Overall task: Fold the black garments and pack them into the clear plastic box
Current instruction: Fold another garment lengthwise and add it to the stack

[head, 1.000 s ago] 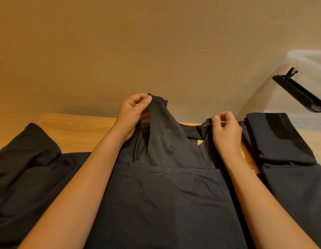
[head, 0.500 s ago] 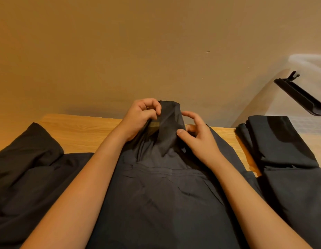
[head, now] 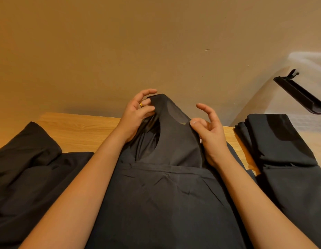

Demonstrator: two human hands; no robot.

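Thumb and fingers of the left hand (head: 138, 112) pinch the raised top of the black garment (head: 165, 194), which lies spread on the wooden table (head: 80, 130); the right hand (head: 210, 130) seems to nip the opposite edge under its thumb, forefinger lifted free; a folded black garment (head: 282, 151) lies just to the right; the clear plastic box (head: 307, 112) stands beyond it.

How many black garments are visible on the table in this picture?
3. The middle garment is held by the left hand and right hand; the left garment lies crumpled; the right garment lies folded. That folded pile may hide more.
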